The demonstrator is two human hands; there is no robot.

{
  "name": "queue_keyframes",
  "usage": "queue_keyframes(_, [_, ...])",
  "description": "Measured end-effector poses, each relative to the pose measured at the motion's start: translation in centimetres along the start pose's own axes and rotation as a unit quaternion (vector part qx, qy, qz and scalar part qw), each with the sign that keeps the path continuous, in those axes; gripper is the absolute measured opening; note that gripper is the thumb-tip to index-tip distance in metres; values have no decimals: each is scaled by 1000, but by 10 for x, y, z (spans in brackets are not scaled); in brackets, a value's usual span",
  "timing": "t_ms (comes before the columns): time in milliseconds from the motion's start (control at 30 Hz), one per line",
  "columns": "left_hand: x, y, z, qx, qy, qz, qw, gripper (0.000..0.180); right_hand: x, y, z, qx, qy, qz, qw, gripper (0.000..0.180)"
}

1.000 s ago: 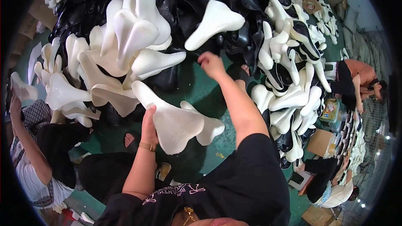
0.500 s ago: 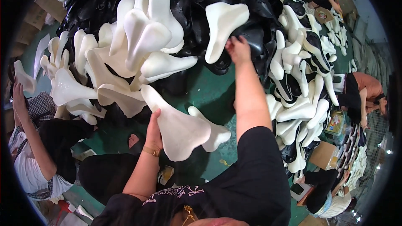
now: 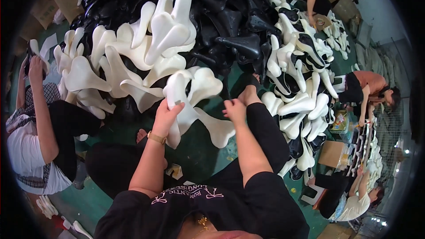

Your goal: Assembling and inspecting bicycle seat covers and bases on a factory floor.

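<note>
My left hand [image 3: 167, 117] is closed round a white, saddle-shaped foam pad [image 3: 175, 126], seen nearly edge-on, with the thumb over it. A second white saddle pad [image 3: 217, 128] spreads from behind it toward the right, and whether the hand grips that one too is hidden. Just above, another white pad [image 3: 204, 85] stands against the heap; I cannot tell if it touches the held one. My right hand [image 3: 234, 109] has its fingers curled in, nothing visible in them, close above the tip of the second pad.
White saddle pads [image 3: 84, 76] are heaped ahead and left, beside a big pile of black saddle shells [image 3: 221, 17]. At right rises a mixed heap [image 3: 305, 93] of white and black pieces. A co-worker [image 3: 48, 141] sits close at left; others work along the right.
My right hand has come back from the black pile toward my body, and the white pad beside it has left that spot. The pad in my left hand has turned from face-up to edge-on.
</note>
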State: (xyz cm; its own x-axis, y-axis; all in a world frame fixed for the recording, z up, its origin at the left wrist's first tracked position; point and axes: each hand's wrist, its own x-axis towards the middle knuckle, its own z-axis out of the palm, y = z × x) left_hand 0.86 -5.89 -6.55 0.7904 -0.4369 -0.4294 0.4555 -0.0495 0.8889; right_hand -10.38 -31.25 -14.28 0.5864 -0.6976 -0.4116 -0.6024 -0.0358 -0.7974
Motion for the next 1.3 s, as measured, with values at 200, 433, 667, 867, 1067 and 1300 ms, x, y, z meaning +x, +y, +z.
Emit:
queue_keyframes(200, [-33,21,5,203,-91,165,961,50,-79,-121,-102,-243,60,-422,871,10])
queue_keyframes(433, [-75,26,37,218,-338,206,892,54,-152,-188,-116,-36,-95,-391,915,17])
queue_keyframes(667, [-78,32,13,-77,-218,-6,973,33,-156,-123,-69,-69,-165,-391,903,36])
queue_keyframes(867, [-81,38,23,-77,-226,-91,967,37,-183,-94,-52,39,-89,-386,917,34])
queue_keyframes(1067, [-69,25,16,-98,-238,-85,962,47,-158,-83,-60,-69,90,-412,904,24])
queue_keyframes(1300, [-53,35,2,-294,-129,-78,944,65,-148,-64,-123,103,240,-347,901,21])
